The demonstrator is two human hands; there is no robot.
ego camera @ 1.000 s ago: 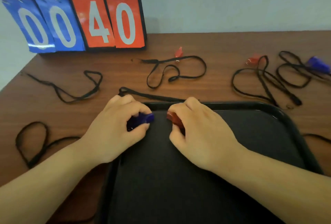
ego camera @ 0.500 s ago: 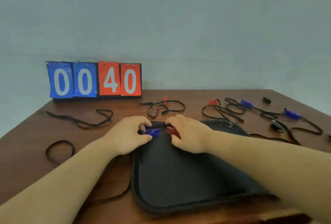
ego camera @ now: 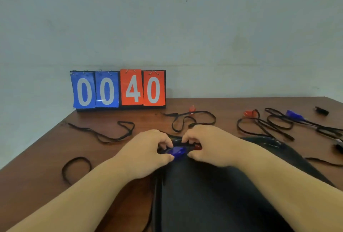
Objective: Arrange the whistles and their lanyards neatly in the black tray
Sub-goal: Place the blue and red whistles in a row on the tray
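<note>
The black tray (ego camera: 232,204) lies on the wooden table in front of me. At its far left corner my left hand (ego camera: 146,153) pinches a blue whistle (ego camera: 177,151). My right hand (ego camera: 213,144) is curled round a red whistle (ego camera: 197,147), of which only a sliver shows. The two hands nearly touch. More whistles with black lanyards lie on the table: a red whistle (ego camera: 192,109) behind my hands, a second red whistle (ego camera: 249,113) and a blue whistle (ego camera: 294,114) at the right.
A flip scoreboard (ego camera: 118,88) reading 00 40 stands at the back against the wall. Loose black lanyards lie at the left (ego camera: 109,131) and near left (ego camera: 76,166). A small black object (ego camera: 322,110) sits at the far right. The table's left edge runs diagonally.
My hands have drawn closer together over the tray's far left corner. The blue whistle now lies almost against the red one. The camera has tilted up since one second ago.
</note>
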